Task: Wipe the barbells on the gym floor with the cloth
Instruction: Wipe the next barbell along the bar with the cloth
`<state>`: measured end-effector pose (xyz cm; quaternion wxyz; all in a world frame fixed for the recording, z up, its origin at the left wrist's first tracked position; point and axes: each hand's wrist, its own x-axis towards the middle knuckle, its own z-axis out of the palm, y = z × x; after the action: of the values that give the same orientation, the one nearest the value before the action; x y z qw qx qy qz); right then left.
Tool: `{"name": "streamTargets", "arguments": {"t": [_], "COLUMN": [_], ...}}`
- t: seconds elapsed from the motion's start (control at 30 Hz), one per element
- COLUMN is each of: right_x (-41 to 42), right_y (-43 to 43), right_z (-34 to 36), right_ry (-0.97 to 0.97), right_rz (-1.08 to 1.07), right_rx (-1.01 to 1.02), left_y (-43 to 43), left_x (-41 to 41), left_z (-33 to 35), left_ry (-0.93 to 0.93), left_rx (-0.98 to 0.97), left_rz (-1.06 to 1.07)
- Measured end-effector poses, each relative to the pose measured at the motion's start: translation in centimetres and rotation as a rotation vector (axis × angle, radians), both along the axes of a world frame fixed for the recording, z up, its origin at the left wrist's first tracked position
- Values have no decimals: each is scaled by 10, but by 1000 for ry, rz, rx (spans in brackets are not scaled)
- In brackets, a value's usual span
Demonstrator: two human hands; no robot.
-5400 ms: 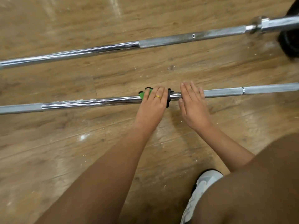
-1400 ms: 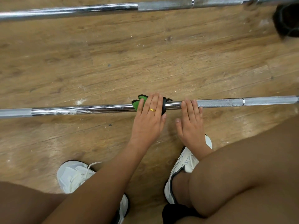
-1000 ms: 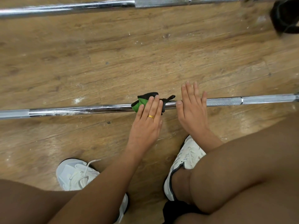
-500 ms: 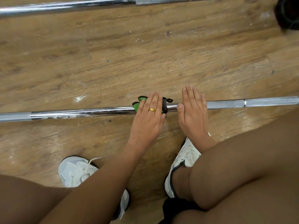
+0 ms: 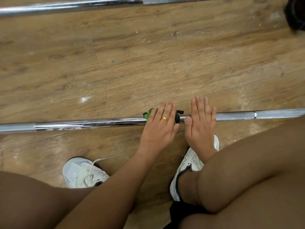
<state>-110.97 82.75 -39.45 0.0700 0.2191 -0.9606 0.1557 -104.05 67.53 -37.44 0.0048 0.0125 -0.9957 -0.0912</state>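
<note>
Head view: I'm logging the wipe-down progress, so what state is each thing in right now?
near barbell: lying on the floor, white smears on its shiny stretch left of the cloth.
far barbell: lying on the floor, untouched.
cloth: bunched on the near barbell, under the left hand.
left hand: fingers straight, pressing the cloth onto the bar.
right hand: flat over the bar beside the cloth, holding nothing.

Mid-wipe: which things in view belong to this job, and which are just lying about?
Job: cloth, near barbell, far barbell, left hand pressing the cloth, right hand flat on the near barbell.
Just lying about: black object top right, white dust patch.
</note>
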Motion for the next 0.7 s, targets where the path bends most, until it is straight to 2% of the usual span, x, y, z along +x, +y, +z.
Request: {"name": "streamTargets", "arguments": {"t": [0.27,0.4,0.57,0.7], "right_x": [-22,-29,-36,-58], "right_y": [-8,-16,-27,-35], "right_z": [6,9,8,9], "right_ry": [-27,-30,-70,-91], "right_rz": [30,-4,-43,-6], "right_rx": [26,65,68,53], "left_y": [-7,-44,-51,-59], "left_x": [-11,-8,-36,-32], "left_z": [-5,-14,-11,-16], "left_ry": [81,139,183,183], "left_rx": [10,-4,52,-24], "left_rz": [43,14,140,-47]}}
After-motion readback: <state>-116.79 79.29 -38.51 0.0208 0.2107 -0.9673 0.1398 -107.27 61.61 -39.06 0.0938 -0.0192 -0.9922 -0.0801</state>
